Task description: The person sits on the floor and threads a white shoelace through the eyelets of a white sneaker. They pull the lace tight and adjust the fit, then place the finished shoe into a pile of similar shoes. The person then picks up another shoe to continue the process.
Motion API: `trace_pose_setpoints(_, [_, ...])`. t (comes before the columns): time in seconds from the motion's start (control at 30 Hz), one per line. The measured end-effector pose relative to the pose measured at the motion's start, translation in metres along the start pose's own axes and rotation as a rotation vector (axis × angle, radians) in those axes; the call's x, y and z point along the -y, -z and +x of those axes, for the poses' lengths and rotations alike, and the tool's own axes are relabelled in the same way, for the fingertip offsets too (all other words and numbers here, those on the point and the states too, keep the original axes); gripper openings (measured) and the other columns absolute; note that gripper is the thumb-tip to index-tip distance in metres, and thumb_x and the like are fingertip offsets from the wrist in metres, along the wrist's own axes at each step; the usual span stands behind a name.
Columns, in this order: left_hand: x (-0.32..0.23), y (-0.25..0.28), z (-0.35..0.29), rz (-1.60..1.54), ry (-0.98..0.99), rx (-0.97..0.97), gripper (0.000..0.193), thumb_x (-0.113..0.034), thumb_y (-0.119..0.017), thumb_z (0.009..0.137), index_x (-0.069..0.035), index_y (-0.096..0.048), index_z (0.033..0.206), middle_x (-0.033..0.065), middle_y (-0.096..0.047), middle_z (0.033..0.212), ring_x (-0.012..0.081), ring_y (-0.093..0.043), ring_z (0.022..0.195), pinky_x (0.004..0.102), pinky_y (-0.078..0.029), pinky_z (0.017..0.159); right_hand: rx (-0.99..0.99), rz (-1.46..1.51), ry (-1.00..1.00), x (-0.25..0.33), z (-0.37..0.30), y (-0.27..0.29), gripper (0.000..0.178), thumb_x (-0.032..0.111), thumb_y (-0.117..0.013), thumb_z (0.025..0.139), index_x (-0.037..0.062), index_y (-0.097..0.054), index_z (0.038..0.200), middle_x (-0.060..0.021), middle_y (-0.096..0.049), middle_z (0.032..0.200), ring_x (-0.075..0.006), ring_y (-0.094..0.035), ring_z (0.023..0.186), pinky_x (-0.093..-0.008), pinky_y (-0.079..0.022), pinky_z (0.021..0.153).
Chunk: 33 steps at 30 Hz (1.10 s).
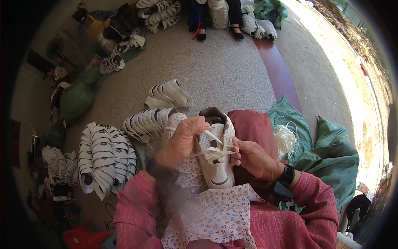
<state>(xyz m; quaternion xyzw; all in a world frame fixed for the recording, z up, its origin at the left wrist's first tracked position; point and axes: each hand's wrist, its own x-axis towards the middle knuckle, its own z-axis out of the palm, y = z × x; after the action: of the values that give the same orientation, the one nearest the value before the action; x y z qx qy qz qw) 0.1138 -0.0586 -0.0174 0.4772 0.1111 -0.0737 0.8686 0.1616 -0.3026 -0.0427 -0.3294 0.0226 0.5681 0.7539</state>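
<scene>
A white shoe upper (pixel 215 170) with a brown-lined collar rests on my lap, its toe toward me. White lace (pixel 213 136) runs across its front, partly threaded. My left hand (pixel 184 139), at the shoe's left side, pinches one stretch of the lace between thumb and fingers. On the right side my right hand (pixel 255 157) is closed on another stretch of the lace, close against the eyelet edge. A flowered cloth (pixel 211 216) covers my lap below the toe.
Nested stacks of white shoe uppers (pixel 107 157) lie at my left, with another stack (pixel 169 94) ahead. Loose white laces (pixel 286 139) sit on a green sack (pixel 331 159) at my right. A red stool (pixel 85 237) stands lower left. Other people sit farther off.
</scene>
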Motion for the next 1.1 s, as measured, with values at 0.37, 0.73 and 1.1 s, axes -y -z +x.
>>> trace_pose_setpoints(0.37, [0.006,0.045,-0.010,-0.293,-0.221,-0.119,0.026,-0.028,-0.059,0.102,-0.004,-0.064,0.111,0.0040,-0.060,0.101,0.0178,-0.055,0.094,0.0379,-0.045,0.097,-0.070,-0.117,0.002,0.003,0.000,0.011,0.024,0.028,-0.051,0.107,0.0070,-0.061,0.102,-0.0025,-0.064,0.084,-0.0141,-0.064,0.079,-0.0315,-0.052,0.077])
trace_pose_setpoints(0.73, [-0.004,0.002,-0.086,1.479,-0.690,-0.181,0.026,-0.014,-0.072,0.086,-0.006,-0.067,0.111,0.0112,-0.063,0.111,0.0309,-0.057,0.106,0.0400,-0.044,0.096,0.254,-1.823,0.952,0.061,0.006,-0.037,0.016,0.011,-0.073,0.082,0.0111,-0.068,0.097,-0.0057,-0.056,0.099,-0.0268,-0.058,0.097,-0.0395,-0.046,0.083])
trace_pose_setpoints(1.1, [-0.009,-0.001,-0.011,1.332,-0.682,0.200,0.033,-0.008,-0.074,0.079,-0.005,-0.066,0.110,0.0098,-0.062,0.111,0.0298,-0.056,0.110,0.0414,-0.042,0.100,0.615,-1.665,0.708,0.069,0.038,-0.022,0.010,0.010,-0.077,0.078,0.0107,-0.070,0.085,-0.0027,-0.062,0.104,-0.0244,-0.056,0.103,-0.0377,-0.044,0.093])
